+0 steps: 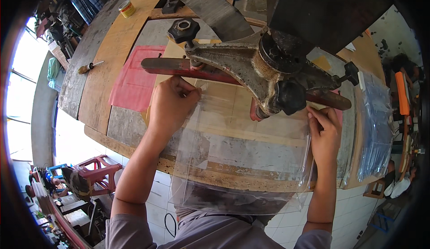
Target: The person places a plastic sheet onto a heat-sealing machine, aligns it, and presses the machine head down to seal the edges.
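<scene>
Evenly, both hands pinch the clear plastic between thumb and fingers, the left hand [174, 99] at its far left corner and the right hand [324, 126] at its far right. The clear plastic [237, 199] spans the table [132, 126] between the forearms and hangs past the near edge. Just above the hands sits a metal bracket [230, 61] with black knobs and a red bar [163, 65]. Leftward lie a red sheet [134, 81], a screwdriver [89, 67] and a tin [126, 9]; rightward, a plastic stack [375, 128].
</scene>
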Demonstrator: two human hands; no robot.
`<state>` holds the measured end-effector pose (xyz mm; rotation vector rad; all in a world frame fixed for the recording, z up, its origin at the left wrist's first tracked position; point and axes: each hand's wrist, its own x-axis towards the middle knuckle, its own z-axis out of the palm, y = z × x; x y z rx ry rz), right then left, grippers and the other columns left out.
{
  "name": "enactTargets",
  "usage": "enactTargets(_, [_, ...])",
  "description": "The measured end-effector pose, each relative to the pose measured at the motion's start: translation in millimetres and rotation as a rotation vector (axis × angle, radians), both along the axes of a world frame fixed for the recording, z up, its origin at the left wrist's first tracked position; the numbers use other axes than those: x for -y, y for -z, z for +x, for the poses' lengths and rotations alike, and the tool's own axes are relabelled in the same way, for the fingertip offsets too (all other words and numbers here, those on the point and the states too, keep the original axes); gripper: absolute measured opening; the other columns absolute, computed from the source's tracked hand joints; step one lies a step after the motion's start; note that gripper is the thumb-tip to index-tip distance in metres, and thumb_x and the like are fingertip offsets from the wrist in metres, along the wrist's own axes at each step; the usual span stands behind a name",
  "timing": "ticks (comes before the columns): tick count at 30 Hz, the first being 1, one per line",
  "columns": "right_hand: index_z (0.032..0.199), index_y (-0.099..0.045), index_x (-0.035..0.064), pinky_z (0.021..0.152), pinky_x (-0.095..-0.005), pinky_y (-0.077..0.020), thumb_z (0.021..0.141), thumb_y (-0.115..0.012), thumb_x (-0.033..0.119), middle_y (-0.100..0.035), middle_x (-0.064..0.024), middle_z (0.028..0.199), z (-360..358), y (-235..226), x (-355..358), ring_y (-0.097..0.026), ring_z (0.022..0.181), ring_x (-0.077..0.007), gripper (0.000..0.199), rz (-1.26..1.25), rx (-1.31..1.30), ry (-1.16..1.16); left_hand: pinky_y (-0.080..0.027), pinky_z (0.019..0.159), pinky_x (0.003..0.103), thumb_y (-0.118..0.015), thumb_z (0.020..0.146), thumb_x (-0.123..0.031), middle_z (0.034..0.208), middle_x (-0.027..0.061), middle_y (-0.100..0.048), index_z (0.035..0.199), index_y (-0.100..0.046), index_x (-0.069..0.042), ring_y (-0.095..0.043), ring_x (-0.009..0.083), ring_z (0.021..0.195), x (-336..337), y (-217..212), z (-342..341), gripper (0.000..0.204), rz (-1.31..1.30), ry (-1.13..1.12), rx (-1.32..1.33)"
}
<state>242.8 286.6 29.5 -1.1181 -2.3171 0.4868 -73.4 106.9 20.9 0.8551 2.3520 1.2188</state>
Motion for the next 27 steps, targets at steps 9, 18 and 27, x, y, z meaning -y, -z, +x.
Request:
enactTargets(9, [0.117,-0.080,0.0096,0.069,-0.0386,-0.0506,0.094,-0.074,0.004,-0.058,-0.0089,0.089,3.4,2.1,-0.1,-0.063,0.076,-0.0240,0.025,0.073,0.036,-0.004,-0.048,0.056,0.027,-0.082,0.085,-0.015,0.070,0.0066,-0.072,0.085,-0.071,0.003,-0.062,0.0090,0.059,3.5,2.7,2.8,0.021,0.063,-0.027,0.052])
enactTargets(18, [0.117,-0.080,0.0083,0.071,-0.0386,-0.0511,0.094,-0.074,0.006,-0.059,-0.0098,0.090,7.4,8.2,-1.0,-0.064,0.077,-0.0251,0.024,0.110,-0.015,-0.051,-0.045,0.050,0.026,-0.080,0.089,-0.013,0.069,0.0054,-0.070,0.088,-0.067,0.002,-0.059,0.0079,0.054,6.2,-4.8,7.1,0.020,0.117,0.009,0.089])
enactTargets(27, [0.116,-0.080,0.0069,0.071,-0.0379,-0.0520,0.095,-0.073,0.006,-0.064,-0.0091,0.093,9.6,12.6,-5.5,-0.067,0.080,-0.0250,0.022,0.084,-0.067,-0.088,-0.045,0.049,0.027,-0.078,0.091,-0.013,0.068,0.0055,-0.069,0.088,-0.063,0.003,-0.061,0.0088,0.053,9.2,-3.8,5.0,0.022,0.160,0.046,0.069])
